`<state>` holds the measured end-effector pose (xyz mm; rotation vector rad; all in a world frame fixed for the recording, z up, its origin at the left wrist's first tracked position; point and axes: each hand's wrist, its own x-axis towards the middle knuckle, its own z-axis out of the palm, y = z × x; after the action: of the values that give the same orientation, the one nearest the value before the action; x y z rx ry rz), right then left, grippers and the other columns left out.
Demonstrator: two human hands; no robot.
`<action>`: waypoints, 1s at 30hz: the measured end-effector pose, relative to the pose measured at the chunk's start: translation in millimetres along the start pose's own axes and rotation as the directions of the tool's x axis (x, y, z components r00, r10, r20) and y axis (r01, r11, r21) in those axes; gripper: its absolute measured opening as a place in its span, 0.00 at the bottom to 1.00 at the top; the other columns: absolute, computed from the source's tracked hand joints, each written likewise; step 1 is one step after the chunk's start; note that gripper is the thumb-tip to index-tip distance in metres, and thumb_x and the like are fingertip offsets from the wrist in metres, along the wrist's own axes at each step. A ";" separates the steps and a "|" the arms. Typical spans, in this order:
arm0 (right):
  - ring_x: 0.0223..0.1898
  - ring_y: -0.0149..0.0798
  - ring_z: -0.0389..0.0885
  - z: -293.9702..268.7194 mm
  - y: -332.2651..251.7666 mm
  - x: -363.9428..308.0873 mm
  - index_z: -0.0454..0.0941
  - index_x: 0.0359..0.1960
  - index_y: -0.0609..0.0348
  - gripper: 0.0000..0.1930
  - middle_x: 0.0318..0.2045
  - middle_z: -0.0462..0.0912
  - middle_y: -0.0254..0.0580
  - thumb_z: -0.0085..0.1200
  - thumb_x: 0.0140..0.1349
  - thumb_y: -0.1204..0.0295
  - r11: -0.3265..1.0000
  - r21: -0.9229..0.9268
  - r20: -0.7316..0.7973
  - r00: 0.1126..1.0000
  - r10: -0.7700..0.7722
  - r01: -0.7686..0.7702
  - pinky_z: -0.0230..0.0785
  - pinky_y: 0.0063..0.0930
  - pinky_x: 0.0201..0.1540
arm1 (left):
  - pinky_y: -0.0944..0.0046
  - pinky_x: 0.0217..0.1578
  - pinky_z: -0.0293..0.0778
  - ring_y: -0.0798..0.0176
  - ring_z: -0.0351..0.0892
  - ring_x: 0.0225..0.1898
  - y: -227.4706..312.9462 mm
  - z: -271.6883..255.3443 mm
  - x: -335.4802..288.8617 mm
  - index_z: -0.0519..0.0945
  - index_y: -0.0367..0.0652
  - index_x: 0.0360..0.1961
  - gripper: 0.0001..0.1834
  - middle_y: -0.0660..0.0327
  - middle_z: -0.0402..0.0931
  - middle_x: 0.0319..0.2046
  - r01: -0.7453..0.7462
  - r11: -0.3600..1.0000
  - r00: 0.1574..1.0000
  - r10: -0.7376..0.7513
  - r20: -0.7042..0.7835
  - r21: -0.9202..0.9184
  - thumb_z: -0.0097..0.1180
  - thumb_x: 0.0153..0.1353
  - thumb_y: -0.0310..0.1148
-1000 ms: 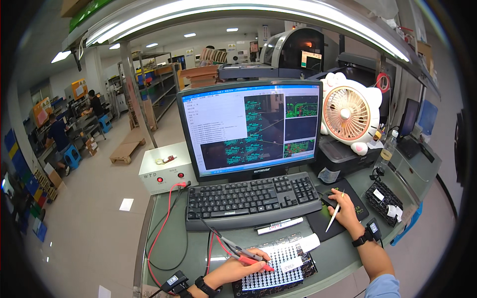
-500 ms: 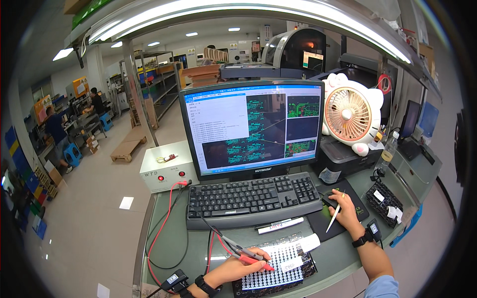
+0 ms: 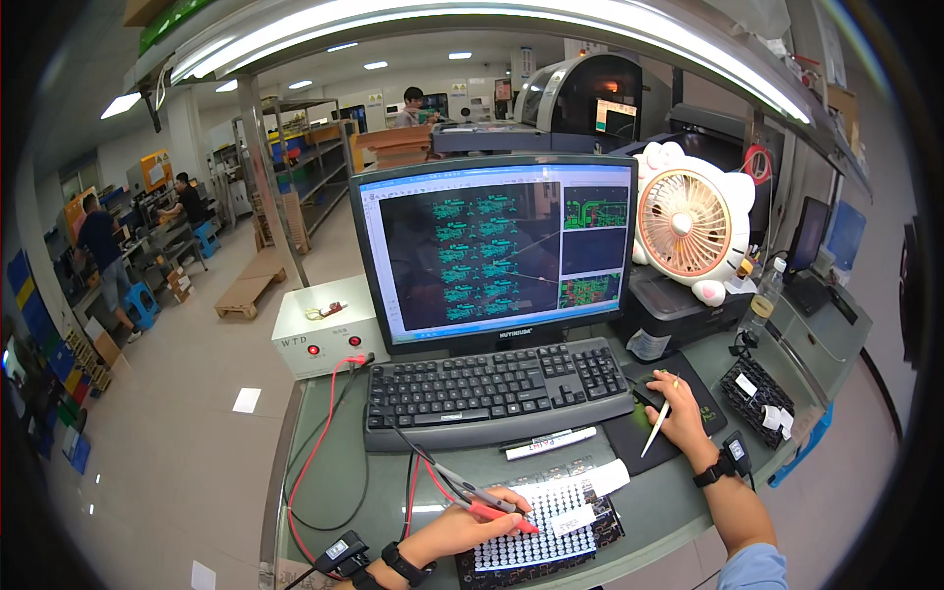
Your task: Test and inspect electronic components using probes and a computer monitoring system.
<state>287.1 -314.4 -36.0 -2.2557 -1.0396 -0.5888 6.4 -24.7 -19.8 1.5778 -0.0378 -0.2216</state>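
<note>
Left hand [image 3: 472, 528] pinches red and gray probes [image 3: 489, 510] together over the white-dotted sheet [image 3: 551, 546]; right hand [image 3: 680, 418], curled over the mouse [image 3: 643, 394], pinches a white stick [image 3: 655, 429].

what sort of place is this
Probably an electronics workshop or factory floor: the monitor shows what look like circuit layouts, the left hand holds test probes, and a large hooded machine stands behind.

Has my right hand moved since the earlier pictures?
No, not visibly: your right hand, pen in its grip, keeps the same place just right of the keyboard.
</note>
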 end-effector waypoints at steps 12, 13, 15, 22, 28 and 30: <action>0.59 0.50 0.69 1.3 1.2 0.9 0.76 0.45 0.54 0.22 0.55 0.75 0.42 0.66 0.45 0.74 1.000 -0.013 -0.009 1.000 -0.021 0.021 0.63 0.40 0.60 | 0.68 0.48 0.68 0.69 0.73 0.44 2.6 -0.6 -1.0 0.78 0.41 0.45 0.15 0.62 0.74 0.43 -0.013 0.998 1.000 0.014 -0.017 0.055 0.54 0.63 0.39; 0.59 0.50 0.69 1.8 1.0 1.6 0.76 0.45 0.54 0.22 0.55 0.76 0.42 0.66 0.45 0.74 0.999 -0.015 -0.018 0.999 -0.029 0.028 0.64 0.40 0.60 | 0.68 0.47 0.68 0.69 0.74 0.44 3.7 -1.3 -1.1 0.78 0.41 0.45 0.15 0.62 0.75 0.42 0.002 0.998 1.000 0.000 -0.025 0.067 0.54 0.63 0.39; 0.59 0.50 0.69 0.2 -1.7 2.4 0.76 0.44 0.54 0.21 0.55 0.76 0.42 0.66 0.45 0.74 0.999 -0.026 -0.016 1.000 -0.024 0.024 0.64 0.40 0.60 | 0.69 0.46 0.68 0.69 0.74 0.43 6.5 -0.6 -1.3 0.79 0.41 0.45 0.15 0.62 0.75 0.42 -0.016 0.997 1.000 0.017 -0.025 0.075 0.54 0.63 0.38; 0.58 0.50 0.70 -1.5 -1.1 1.0 0.75 0.44 0.54 0.22 0.55 0.75 0.41 0.66 0.45 0.73 1.000 -0.015 -0.017 1.000 -0.021 0.020 0.64 0.41 0.59 | 0.68 0.49 0.67 0.69 0.73 0.45 9.1 1.0 -1.2 0.78 0.39 0.44 0.12 0.62 0.75 0.42 -0.013 0.998 1.000 0.013 -0.015 0.059 0.54 0.63 0.35; 0.56 0.48 0.71 -0.3 2.5 -1.9 0.76 0.44 0.54 0.21 0.55 0.76 0.40 0.66 0.45 0.73 1.000 0.002 -0.029 1.000 0.000 0.000 0.65 0.40 0.57 | 0.69 0.48 0.68 0.72 0.72 0.43 9.0 3.4 -1.9 0.78 0.39 0.44 0.12 0.64 0.75 0.41 0.029 1.000 0.999 -0.029 -0.020 0.005 0.54 0.63 0.35; 0.54 0.47 0.73 -0.7 1.6 -1.9 0.76 0.42 0.53 0.20 0.53 0.77 0.39 0.65 0.45 0.73 1.000 -0.015 -0.033 0.999 0.013 -0.014 0.66 0.39 0.56 | 0.72 0.41 0.73 0.72 0.78 0.37 8.5 2.6 -1.1 0.78 0.39 0.46 0.14 0.61 0.75 0.41 0.006 0.999 1.000 -0.005 -0.029 0.039 0.53 0.64 0.36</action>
<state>287.1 -316.7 -37.0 -2.2573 -1.0061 -0.6283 5.9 -27.3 -11.3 1.6196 -0.0154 -0.2031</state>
